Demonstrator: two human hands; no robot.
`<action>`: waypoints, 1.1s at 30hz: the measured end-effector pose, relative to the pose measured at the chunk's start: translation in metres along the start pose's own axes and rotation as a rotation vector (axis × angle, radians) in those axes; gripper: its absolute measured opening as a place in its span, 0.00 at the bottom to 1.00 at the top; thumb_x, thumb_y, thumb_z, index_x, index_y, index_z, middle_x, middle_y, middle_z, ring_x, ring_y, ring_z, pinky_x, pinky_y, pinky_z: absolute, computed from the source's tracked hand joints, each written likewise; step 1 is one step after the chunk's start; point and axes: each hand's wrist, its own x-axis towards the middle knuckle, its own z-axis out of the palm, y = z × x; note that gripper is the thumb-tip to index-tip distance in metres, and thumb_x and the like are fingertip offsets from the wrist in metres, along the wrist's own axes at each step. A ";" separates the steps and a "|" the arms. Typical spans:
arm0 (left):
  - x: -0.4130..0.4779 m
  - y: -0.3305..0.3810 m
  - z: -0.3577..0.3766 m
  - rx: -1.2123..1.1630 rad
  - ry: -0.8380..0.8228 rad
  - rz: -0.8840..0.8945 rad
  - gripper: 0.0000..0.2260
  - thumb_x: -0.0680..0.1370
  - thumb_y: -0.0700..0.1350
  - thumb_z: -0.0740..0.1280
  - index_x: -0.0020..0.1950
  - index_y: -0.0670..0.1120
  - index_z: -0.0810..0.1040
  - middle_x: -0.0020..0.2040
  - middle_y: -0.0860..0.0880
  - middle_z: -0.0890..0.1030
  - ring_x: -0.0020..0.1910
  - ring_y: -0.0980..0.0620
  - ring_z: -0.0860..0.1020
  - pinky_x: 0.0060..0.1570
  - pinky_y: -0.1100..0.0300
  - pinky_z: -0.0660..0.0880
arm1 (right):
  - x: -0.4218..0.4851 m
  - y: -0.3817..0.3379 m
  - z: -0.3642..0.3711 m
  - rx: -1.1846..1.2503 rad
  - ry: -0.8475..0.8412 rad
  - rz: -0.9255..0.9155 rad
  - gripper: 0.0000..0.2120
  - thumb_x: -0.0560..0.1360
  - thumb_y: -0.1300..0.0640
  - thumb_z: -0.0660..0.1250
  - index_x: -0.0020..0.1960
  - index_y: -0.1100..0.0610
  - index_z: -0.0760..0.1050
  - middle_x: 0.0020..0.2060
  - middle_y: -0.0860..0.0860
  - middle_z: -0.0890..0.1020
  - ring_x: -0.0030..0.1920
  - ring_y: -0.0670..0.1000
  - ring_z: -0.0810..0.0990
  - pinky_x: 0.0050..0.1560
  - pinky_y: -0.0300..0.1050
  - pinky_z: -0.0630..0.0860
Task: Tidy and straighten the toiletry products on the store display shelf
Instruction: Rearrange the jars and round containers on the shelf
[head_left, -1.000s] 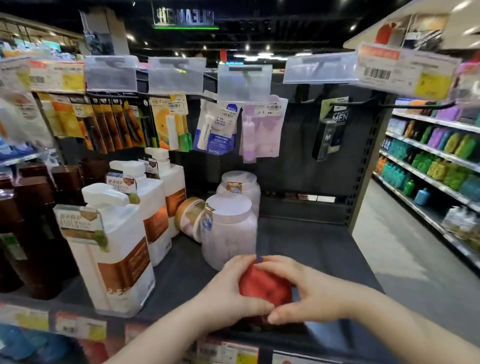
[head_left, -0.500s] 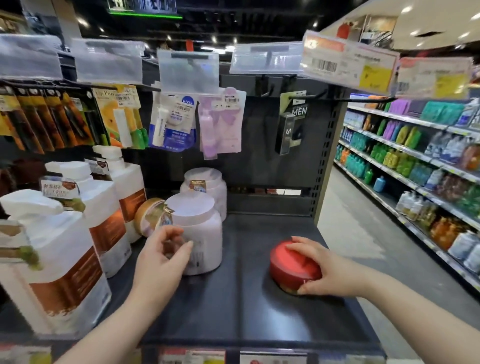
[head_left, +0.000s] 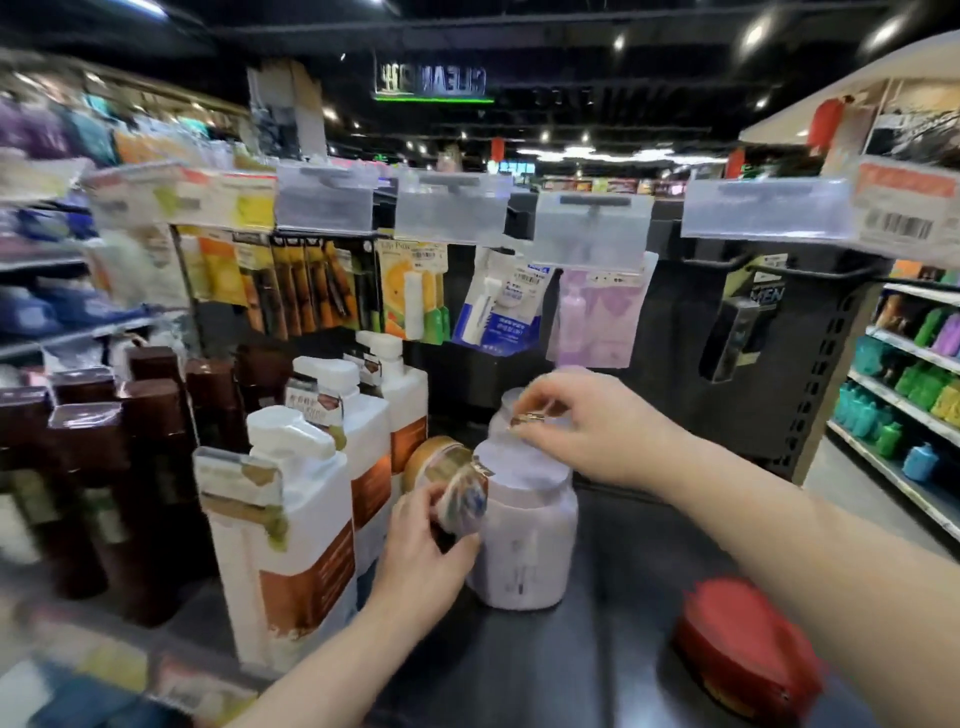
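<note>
At the centre of the frame the left hand (head_left: 426, 545) reaches up from the lower edge. Its grip is closed, thumb and fingers pinching the hang tag (head_left: 463, 500) at the left shoulder of the front lilac jar (head_left: 524, 545). The jar stands upright on the dark shelf (head_left: 597, 665).

The right hand (head_left: 587, 426) comes in from the lower right, above the jar's lid. Its grip is closed too, fingertips pinching a gold tag (head_left: 530, 418) at the top of the rear jar (head_left: 503, 413), which is mostly hidden behind the front one.

A gold-lidded jar (head_left: 434, 460) lies on its side just left of the lilac jars, touching the white pump bottles (head_left: 296, 545). These run in a row toward the back, with brown bottles (head_left: 140, 467) further left. A red tin (head_left: 748, 649) sits at the lower right of the shelf, well apart from both hands. Hanging packets (head_left: 498, 312) fill the upper middle; motion blur softens the details.
</note>
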 end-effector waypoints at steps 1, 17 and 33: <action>0.001 -0.002 -0.001 0.007 -0.008 -0.020 0.24 0.70 0.48 0.71 0.60 0.60 0.65 0.54 0.64 0.65 0.58 0.60 0.65 0.56 0.63 0.62 | 0.020 -0.012 0.008 -0.046 -0.075 -0.022 0.13 0.73 0.48 0.67 0.55 0.51 0.77 0.51 0.49 0.78 0.50 0.48 0.76 0.54 0.44 0.74; 0.012 -0.014 -0.015 -0.151 0.048 -0.053 0.43 0.64 0.56 0.72 0.74 0.56 0.53 0.57 0.68 0.60 0.56 0.73 0.59 0.60 0.76 0.51 | 0.141 -0.006 0.110 -0.183 -0.711 0.460 0.33 0.65 0.40 0.73 0.64 0.55 0.71 0.50 0.49 0.77 0.48 0.51 0.77 0.50 0.46 0.73; 0.022 -0.013 -0.010 -0.199 0.027 -0.122 0.46 0.68 0.54 0.72 0.76 0.51 0.45 0.73 0.56 0.57 0.73 0.58 0.51 0.70 0.63 0.46 | 0.138 0.012 0.110 -0.063 -0.567 0.378 0.23 0.62 0.47 0.77 0.51 0.47 0.70 0.50 0.48 0.74 0.49 0.49 0.76 0.44 0.43 0.76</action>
